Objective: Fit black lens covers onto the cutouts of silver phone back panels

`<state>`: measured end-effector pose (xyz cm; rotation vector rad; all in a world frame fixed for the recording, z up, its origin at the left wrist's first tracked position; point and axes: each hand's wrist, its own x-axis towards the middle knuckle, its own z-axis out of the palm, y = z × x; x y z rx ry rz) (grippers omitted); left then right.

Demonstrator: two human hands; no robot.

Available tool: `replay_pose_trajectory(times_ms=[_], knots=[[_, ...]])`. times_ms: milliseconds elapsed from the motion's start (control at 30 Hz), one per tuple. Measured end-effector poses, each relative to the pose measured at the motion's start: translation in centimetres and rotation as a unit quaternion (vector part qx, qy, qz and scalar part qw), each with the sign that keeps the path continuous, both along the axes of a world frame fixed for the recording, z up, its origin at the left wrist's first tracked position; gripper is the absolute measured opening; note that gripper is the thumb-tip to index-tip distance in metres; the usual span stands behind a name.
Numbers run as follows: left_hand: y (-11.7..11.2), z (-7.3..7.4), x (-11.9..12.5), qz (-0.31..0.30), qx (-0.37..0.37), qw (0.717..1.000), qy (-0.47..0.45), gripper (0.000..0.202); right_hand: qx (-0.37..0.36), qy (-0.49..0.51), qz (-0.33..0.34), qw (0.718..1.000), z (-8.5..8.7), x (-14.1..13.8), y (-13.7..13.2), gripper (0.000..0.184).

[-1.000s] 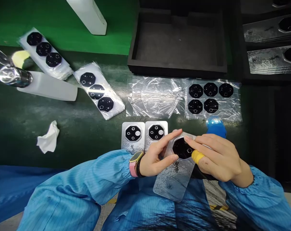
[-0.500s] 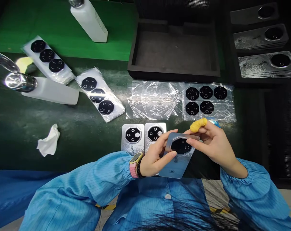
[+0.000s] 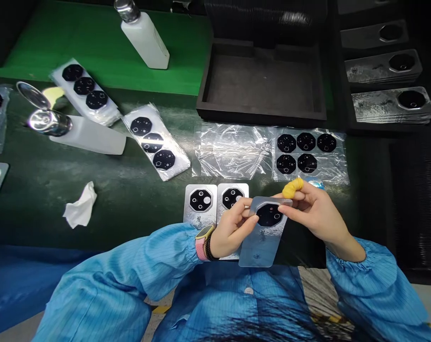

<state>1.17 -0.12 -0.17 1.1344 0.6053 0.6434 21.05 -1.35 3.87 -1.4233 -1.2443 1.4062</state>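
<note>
A dark green bench top (image 3: 137, 199), bright green along its far left part (image 3: 87, 40), carries a square white plastic bottle with a silver cap (image 3: 146, 42). On the left lie a crumpled white tissue (image 3: 80, 206) and two clear packets of black octagonal plates (image 3: 156, 142). In the middle, a crinkled clear plastic sheet (image 3: 233, 152) lies beyond two silver rectangular panels (image 3: 200, 204).

The held panel (image 3: 261, 247) looks metallic, glossy, partly rough. Toward the table's (image 3: 137, 209) far edge, the tray (image 3: 263, 90) is matt. The clear bag (image 3: 233, 152) is crinkled, glossy plastic; the tissue (image 3: 80, 209), crumpled matt paper.
</note>
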Motion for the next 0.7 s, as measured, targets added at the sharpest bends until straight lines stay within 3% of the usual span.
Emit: replay_pose_trajectory(times_ms=[167,367,700], knots=[[0.4,0.1,0.3,0.022,0.004,0.999,-0.024,0.032,-0.014,0.046,0.068,0.996,-0.2,0.7,0.6,0.024],[1.1,-0.1,0.4,0.03,0.04,0.998,0.041,0.044,0.002,0.01,0.133,0.991,0.1,0.6,0.5,0.023],[1.2,-0.2,0.5,0.035,0.046,0.996,0.069,0.04,-0.003,-0.025,0.106,0.994,-0.3,0.0,0.1,0.015]])
